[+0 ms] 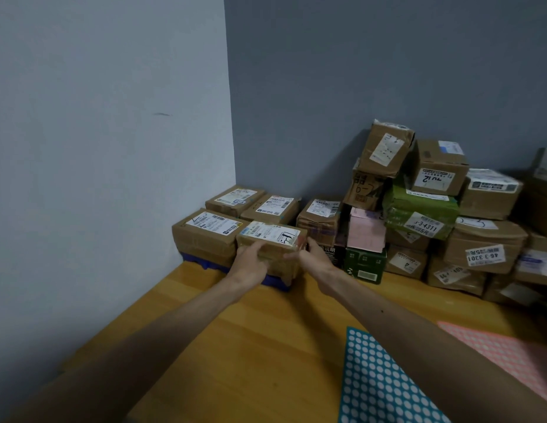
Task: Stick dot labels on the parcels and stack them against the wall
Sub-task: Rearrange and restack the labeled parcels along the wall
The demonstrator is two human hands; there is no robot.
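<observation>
At the far left corner of the wooden table [266,331], where the pale wall [113,148] meets the darker back wall [357,71], both hands grasp one taped brown parcel [270,235]. The left hand [250,261] curls over its front left edge, and the right hand [316,254] clasps its right end. This parcel sits just beside a neighbouring brown box [205,236], with two more boxes [232,199] behind them, all above a blue packet [276,282]. Further right, a tall heap of parcels [486,239] leans against the back wall, among them a green bundle [418,212] and a pink box [365,233]. Nearer the person lie a teal sheet of white dot labels [379,383] and a pink sheet [504,352].
</observation>
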